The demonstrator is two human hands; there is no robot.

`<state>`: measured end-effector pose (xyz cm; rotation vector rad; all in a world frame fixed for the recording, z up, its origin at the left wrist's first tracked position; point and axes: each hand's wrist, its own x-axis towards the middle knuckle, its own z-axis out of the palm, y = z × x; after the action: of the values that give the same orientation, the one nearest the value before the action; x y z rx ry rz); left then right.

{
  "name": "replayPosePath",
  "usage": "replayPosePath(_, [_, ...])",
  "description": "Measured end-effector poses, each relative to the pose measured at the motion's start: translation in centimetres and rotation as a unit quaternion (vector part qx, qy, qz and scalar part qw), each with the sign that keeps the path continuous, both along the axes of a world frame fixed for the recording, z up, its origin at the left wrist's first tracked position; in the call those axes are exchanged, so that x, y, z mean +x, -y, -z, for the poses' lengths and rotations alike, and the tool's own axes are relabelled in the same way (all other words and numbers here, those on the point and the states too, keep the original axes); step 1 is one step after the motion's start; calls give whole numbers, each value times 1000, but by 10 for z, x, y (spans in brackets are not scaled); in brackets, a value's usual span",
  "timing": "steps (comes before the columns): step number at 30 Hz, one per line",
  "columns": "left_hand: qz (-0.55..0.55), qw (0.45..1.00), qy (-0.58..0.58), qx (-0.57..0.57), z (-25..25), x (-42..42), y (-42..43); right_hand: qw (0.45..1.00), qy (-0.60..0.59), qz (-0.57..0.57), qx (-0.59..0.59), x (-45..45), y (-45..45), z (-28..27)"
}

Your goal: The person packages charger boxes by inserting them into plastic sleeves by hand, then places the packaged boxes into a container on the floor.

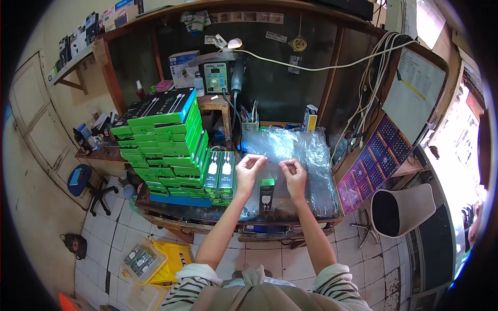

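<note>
My left hand (pixel 252 167) is raised over the desk, thumb and fingertips pinched together. Level with it, my right hand (pixel 293 172) also holds its fingertips in a pinch, a short gap away. Whatever is between the fingers is too thin or transparent to make out. Clear plastic sheeting (pixel 317 155) lies spread behind and beside both hands. Below and between them is a small black box with a green top flap (pixel 266 197), printed with a white charger picture. Left of my left hand sit similar black-and-green charger boxes (pixel 226 171), beside a tall stack of boxes (pixel 171 150).
A soldering station (pixel 216 76) stands on a small wooden shelf at the back, near a pen basket (pixel 251 124). White cables (pixel 363 78) hang at the right. A yellow container (pixel 168 259) is on the floor at left, and a chair (pixel 410 207) at right.
</note>
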<state>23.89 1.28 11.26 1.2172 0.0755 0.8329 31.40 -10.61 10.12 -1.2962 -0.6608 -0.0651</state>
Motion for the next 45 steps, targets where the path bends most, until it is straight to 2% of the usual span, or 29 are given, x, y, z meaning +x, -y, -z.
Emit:
replayPosePath(5, [19,999,29,-17,-35,-5,7,997,1,-35,65,-6,4,-33])
replayPosePath(11, [12,1000,-5,-7,-8,0,8,995,-30,-62,73,1,3,12])
replayPosePath(15, [17,997,6,-75,-1,-1,8,992,-57,-83,82,-12,-1,21])
replayPosePath(17, [10,998,-1,-65,0,-1,6,989,-84,-96,70,-15,-2,32])
replayPosePath(19, [16,997,27,-75,0,-3,2,996,5,-65,-55,-11,-6,43])
replayPosePath(21, [28,998,9,-59,9,-8,-5,997,19,-40,-59,-11,-8,50])
replayPosePath(23, [14,999,18,33,12,-15,-4,998,-36,-42,-41,-11,-11,52])
replayPosePath(24, [40,997,-2,65,31,-11,-11,998,-27,-27,-42,-16,-11,41])
replayPosePath(27, [-30,985,-95,138,54,-10,-14,998,-42,-9,-37,-14,-15,42])
replayPosePath(29, [-58,988,-80,120,59,-9,-12,999,-43,-12,-12,-15,-18,46])
replayPosePath(31, [-79,983,-115,121,56,-12,-9,997,-8,37,-64,-19,-19,48])
replayPosePath(32, [-95,983,-108,114,54,-11,-6,988,19,62,-138,-19,-17,48])
replayPosePath(33, [-95,983,-109,113,53,-11,-5,988,18,62,-138,-19,-18,47])
replayPosePath(35, [-177,963,-134,156,51,-10,-3,993,37,62,-89,-18,-21,44])
replayPosePath(38, [-197,961,-125,146,46,-5,-1,990,12,74,-119,-26,-17,18])
replayPosePath(40, [-208,958,-133,146,43,-6,0,991,-3,66,-112,-22,-17,22])
replayPosePath(42, [-241,935,-161,207,42,-10,1,993,-23,53,-106,-15,-16,32])
replayPosePath(45, [-229,929,-193,217,40,-16,3,993,-30,47,-102,-8,-15,45])
